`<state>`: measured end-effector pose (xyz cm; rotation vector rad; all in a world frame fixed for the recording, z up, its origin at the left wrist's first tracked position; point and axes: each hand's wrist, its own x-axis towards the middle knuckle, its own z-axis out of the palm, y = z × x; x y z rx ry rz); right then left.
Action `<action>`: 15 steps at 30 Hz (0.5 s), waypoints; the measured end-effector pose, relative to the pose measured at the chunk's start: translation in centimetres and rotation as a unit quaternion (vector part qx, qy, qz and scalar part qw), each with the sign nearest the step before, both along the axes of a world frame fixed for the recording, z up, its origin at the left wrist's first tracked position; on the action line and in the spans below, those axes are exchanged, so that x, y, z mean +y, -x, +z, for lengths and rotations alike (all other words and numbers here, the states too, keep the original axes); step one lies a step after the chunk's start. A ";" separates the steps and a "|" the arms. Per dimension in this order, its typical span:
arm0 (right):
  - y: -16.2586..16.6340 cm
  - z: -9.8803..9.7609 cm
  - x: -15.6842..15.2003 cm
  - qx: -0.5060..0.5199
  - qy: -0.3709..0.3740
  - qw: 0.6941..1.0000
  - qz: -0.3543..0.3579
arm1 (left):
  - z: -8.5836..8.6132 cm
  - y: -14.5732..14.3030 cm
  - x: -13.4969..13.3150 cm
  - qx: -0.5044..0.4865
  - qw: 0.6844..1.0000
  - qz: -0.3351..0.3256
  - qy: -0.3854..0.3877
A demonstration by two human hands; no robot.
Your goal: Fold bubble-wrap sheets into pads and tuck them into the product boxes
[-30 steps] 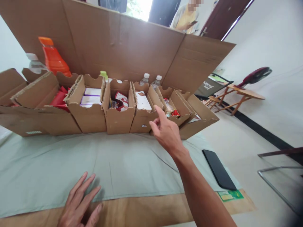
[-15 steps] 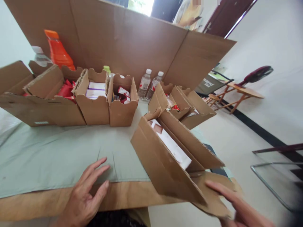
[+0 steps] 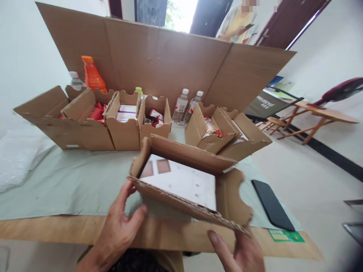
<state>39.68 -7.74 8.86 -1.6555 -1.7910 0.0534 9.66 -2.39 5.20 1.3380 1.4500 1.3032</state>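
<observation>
An open-topped cardboard box [image 3: 184,149] sits slanted across the near part of the table, its top tipped towards me. Inside it lies a white carton [image 3: 178,181] with brown squares at one end. At the box's left corner, my left hand [image 3: 121,223] has its fingers against the end wall, partly hidden, with the thumb below the near edge. My right hand [image 3: 241,251] grips the lower right end; its fingers go out of sight behind the notched end wall, and its thumb is under the near edge.
Behind stand more cardboard bins [image 3: 87,130], holding red packets and white cartons, with two more bins [image 3: 207,128] at right. Water bottles [image 3: 180,105] and an orange bottle [image 3: 94,77] stand before a cardboard screen [image 3: 170,60]. A black phone [image 3: 272,204] lies right. Beyond, a person [image 3: 238,22] stands.
The box with the white carton has swung round from pointing away to lying across in front of me. My left hand has come from open air to its left corner; my right hand has moved left.
</observation>
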 end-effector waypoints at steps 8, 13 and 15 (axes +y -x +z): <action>7.7 -1.2 12.6 0.182 0.051 0.970 0.151 | 0.3 5.6 4.8 0.054 0.994 0.099 -0.014; 5.5 -4.0 11.2 0.166 0.076 0.977 0.106 | -2.6 6.3 4.6 0.078 0.994 0.079 0.003; 4.4 -4.3 9.8 0.135 0.086 0.982 0.103 | -3.0 6.6 3.7 0.086 0.993 0.082 0.006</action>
